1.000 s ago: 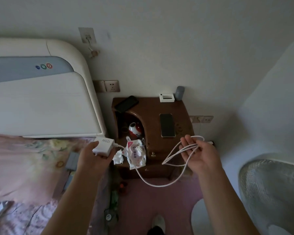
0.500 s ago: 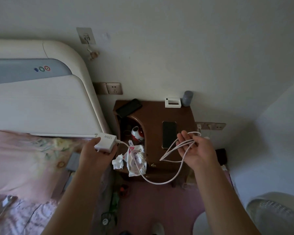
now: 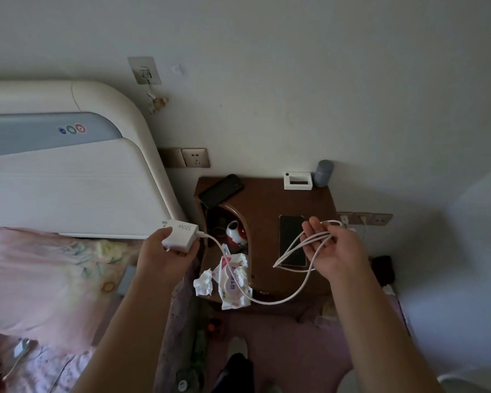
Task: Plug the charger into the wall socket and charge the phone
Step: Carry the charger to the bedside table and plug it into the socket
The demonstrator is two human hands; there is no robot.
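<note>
Neither half of the job is done yet: the charger [image 3: 181, 236] is in the left hand [image 3: 165, 255], not in the wall socket [image 3: 195, 157], and the cable [image 3: 270, 299] has not reached the phone [image 3: 291, 239]. The left fingers are closed around the white charger block, thumb on one edge and fingers under the other, with the prongs apparently facing away from the palm, though that end is too small to be sure. The socket sits on the wall above and a little beyond those fingers, well apart from them. From the charger the cable sags down past a pack of wipes [image 3: 233, 282] and rises to the right hand [image 3: 333, 251]. That hand is palm up with fingers loosely curled, half open, and several loops of cable lie across them. The phone lies face up on the nightstand [image 3: 264, 205], just beside those fingertips and partly beneath the hanging loops. What remains is plugging in the block, then freeing the cable end for the phone.
</note>
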